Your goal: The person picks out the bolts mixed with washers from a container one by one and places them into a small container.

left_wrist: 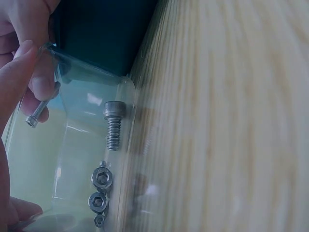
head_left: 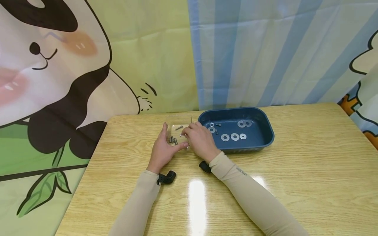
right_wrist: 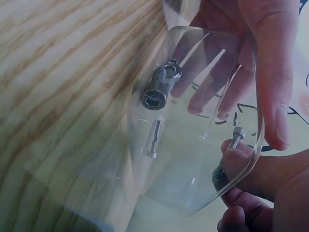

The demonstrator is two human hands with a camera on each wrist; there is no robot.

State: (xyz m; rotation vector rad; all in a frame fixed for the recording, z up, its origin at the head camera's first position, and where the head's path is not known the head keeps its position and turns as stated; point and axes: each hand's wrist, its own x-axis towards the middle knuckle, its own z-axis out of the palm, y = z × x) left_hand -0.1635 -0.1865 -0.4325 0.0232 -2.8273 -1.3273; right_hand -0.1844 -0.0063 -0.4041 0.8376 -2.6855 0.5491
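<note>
A clear plastic box [head_left: 180, 122] stands on the table with several socket-head bolts [left_wrist: 114, 124] lying inside. My left hand [head_left: 162, 150] holds this box from the left, fingers along its outer side and thumb over the near side. Over the box, my right hand [head_left: 201, 139] pinches a small socket-head bolt [right_wrist: 234, 140] between thumb and fingers. That bolt is tilted, its head pointing away from the fingertips. Part of its shank is hidden by the fingers.
Right of the box stands a dark blue tray [head_left: 268, 126]. Several flat washers [head_left: 234, 136] and small bolts [head_left: 218, 125] lie spread on its floor. Behind the wooden table [head_left: 310, 157] hangs a printed curtain [head_left: 251, 49].
</note>
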